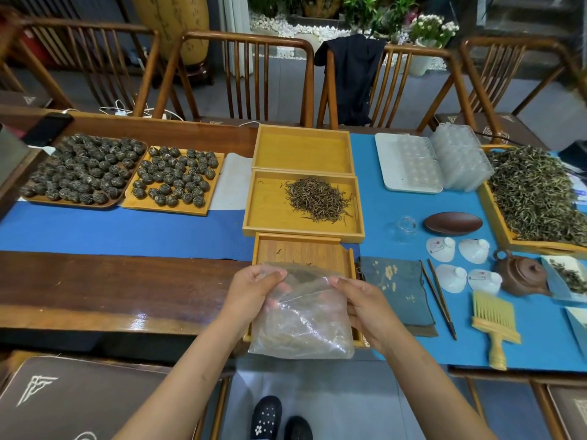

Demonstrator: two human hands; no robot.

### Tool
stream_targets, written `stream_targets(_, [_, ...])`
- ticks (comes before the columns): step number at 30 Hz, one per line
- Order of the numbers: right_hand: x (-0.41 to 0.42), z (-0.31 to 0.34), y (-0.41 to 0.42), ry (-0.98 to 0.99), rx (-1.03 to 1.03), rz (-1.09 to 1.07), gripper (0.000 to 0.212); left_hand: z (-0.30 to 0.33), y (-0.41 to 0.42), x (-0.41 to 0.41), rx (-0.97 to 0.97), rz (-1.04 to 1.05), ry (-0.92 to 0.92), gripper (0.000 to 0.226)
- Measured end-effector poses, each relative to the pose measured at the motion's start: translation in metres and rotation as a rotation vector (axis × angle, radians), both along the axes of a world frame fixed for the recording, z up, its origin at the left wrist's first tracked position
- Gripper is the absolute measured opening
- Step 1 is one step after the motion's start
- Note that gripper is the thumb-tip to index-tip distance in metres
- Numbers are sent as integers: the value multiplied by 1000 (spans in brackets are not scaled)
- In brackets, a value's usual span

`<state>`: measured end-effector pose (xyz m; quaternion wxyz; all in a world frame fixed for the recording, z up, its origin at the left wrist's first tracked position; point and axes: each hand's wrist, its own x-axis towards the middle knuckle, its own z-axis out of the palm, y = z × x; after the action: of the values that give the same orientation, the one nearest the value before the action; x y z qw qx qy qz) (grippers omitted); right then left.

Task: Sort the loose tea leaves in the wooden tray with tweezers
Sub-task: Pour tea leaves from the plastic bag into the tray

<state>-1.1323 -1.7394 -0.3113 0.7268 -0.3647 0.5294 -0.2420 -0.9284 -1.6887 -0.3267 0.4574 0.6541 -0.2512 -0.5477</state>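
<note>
- A clear plastic bag (301,315) holding loose tea is gripped at its upper corners by the left hand (254,290) and the right hand (357,300), fingers curled onto the film.
- A small wooden tray (301,252) is seen under and just beyond both hands.
- The tea leaves (317,200) are piled in a larger tray (270,214) farther beyond.
- The tweezers (441,300) are laid to the right of the right hand, untouched.

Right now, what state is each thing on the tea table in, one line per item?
plastic bag: holds tea, gripped at its top by both hands
left hand: pinching the bag
right hand: pinching the bag
middle tray: holds a pile of loose tea leaves
far tray: empty
tweezers: lying untouched on the blue cloth
teapot: lid on
</note>
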Motion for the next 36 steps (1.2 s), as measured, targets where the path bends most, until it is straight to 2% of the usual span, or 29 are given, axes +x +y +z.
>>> stream_targets(5, [3,0,-2,15,148,-11,49,4,0,-2,-8,8,11,15])
stream_targets(11, [5,-4,-6,-40,197,-135,29,1,8,0,-15,-40,-32,13])
stream_targets(13, [3,-7,-7,2,187,-109,26,-1,13,-1,5,-64,-37,22])
stream_targets(16, [1,-10,-6,74,164,-79,18,-5,15,0,112,-97,-123,47])
stream_targets(18, [-1,-12,-5,112,147,-75,14,-5,14,2,169,-115,-177,45])
stream_targets(23, [-7,-17,-4,134,98,-66,14,1,12,2,61,-99,-55,26])
stream_targets(27, [-10,-18,-4,125,98,-73,13,-2,13,3,41,-111,-117,24])
stream_targets(31, [-10,-18,-10,107,80,-101,12,-6,9,5,43,-120,-101,21])
stream_targets(36, [-6,-24,-12,146,148,-113,10,-18,3,6,160,-163,-167,22])
